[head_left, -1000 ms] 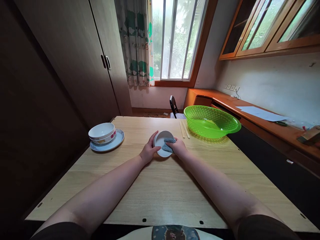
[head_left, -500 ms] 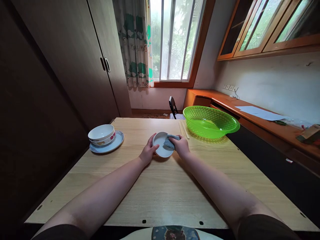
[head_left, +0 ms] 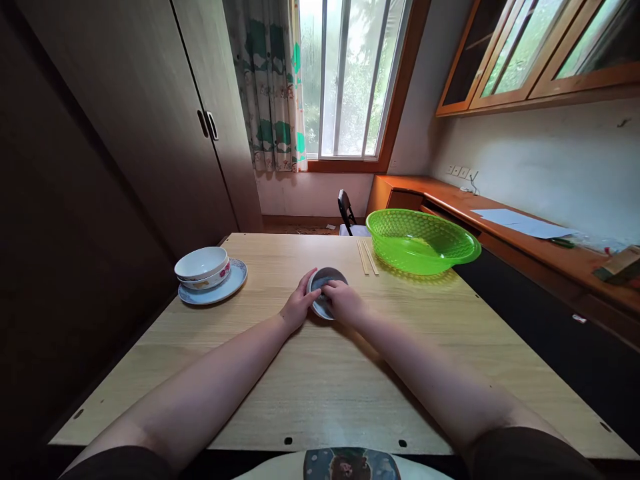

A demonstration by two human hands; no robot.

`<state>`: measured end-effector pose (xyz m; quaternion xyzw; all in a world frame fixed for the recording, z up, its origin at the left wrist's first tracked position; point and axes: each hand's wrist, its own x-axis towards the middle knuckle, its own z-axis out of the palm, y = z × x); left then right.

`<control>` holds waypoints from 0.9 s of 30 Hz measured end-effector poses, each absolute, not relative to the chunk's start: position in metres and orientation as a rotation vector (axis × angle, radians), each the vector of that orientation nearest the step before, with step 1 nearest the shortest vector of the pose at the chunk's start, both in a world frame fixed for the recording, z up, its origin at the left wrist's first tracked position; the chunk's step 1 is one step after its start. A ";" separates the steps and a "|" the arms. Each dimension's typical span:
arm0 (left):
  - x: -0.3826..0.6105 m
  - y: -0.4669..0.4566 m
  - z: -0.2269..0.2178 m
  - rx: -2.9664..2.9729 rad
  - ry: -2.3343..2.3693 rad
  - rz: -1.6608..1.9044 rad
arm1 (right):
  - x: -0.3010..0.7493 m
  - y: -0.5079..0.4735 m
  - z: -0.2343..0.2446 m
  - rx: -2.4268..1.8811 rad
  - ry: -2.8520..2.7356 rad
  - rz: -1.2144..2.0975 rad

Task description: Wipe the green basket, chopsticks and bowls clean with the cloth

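Note:
In the middle of the table, my left hand (head_left: 299, 303) grips a small white bowl (head_left: 330, 273) by its left side, thumb over the rim. The bowl is tilted, and its inside lies in shadow. My right hand (head_left: 345, 303) reaches into it with fingers bent around a grey-blue cloth (head_left: 324, 283), pressed to the inner surface and mostly hidden by the fingers. Off to the left, two stacked white bowls (head_left: 203, 263) stand on a blue-rimmed plate (head_left: 239, 280).
A green plastic basket (head_left: 423, 257) stands at the table's back right corner. Several chopsticks (head_left: 367, 257) lie beside it. Beyond the wooden table (head_left: 320, 387) are a folding chair (head_left: 345, 208) and, along the right wall, a desk (head_left: 450, 193) with papers (head_left: 523, 223).
My right hand has moved left and down with the cloth, from the bowl's right rim into its inside. The bowl has tilted, and its inside looks darker.

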<state>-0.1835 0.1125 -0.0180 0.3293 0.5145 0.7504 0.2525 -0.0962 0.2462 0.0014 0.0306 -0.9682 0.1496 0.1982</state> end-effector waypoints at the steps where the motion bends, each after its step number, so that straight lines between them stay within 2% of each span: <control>1: -0.183 0.112 -0.018 0.906 1.410 2.043 | -0.097 0.246 0.000 0.094 -2.713 0.455; 7: -0.188 0.114 -0.021 0.903 1.399 2.047 | -0.094 0.250 0.002 0.458 -2.689 0.538; 11: -0.189 0.116 -0.021 0.867 1.365 2.077 | -0.092 0.247 0.007 0.308 -2.795 0.387; 20: -0.185 0.114 -0.017 0.852 1.372 2.026 | -0.082 0.224 0.027 -0.353 -2.983 0.014; 23: -0.186 0.113 -0.018 0.905 1.370 2.031 | -0.080 0.223 0.027 -0.286 -2.955 0.046; 27: -0.187 0.113 -0.018 0.939 1.398 2.039 | -0.081 0.227 0.021 0.006 -2.917 0.124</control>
